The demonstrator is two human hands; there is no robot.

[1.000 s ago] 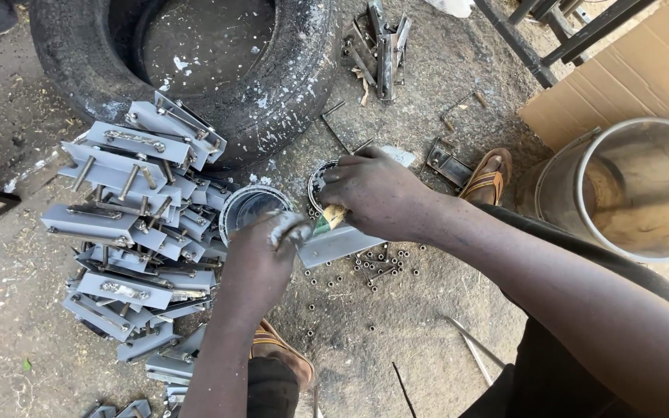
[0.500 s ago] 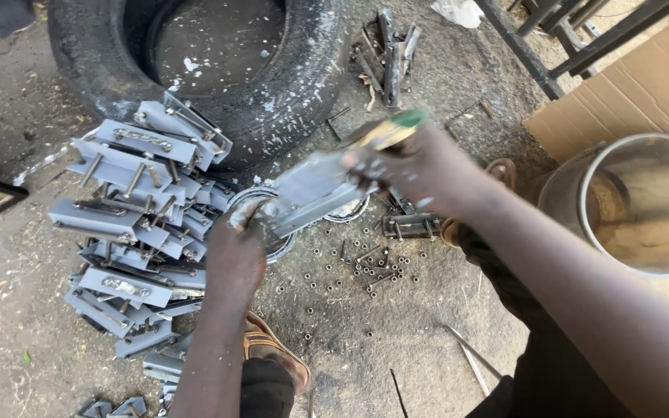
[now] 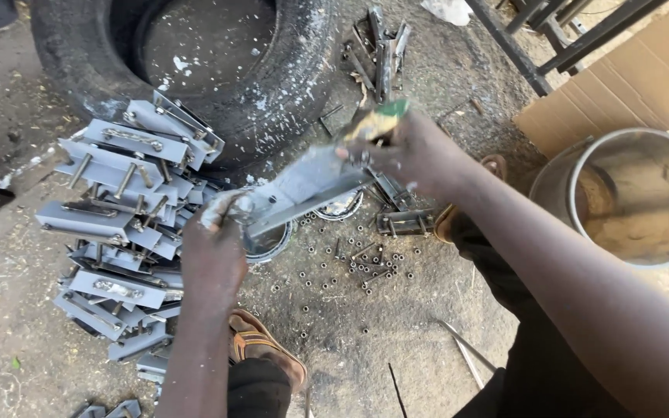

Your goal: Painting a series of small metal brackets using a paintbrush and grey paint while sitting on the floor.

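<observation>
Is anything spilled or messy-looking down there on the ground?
Yes. Small nuts and bolts lie scattered loose over the dirt beside the paint tin, not gathered in any container. The grey metal brackets are heaped unevenly, tilting every way. The tyre is flecked with pale paint splashes.

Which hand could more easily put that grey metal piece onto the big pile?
Probably the left hand. It grips the flat grey metal bracket's lower end right beside the stack of grey painted brackets, while the right hand holds a paintbrush farther away.
</observation>
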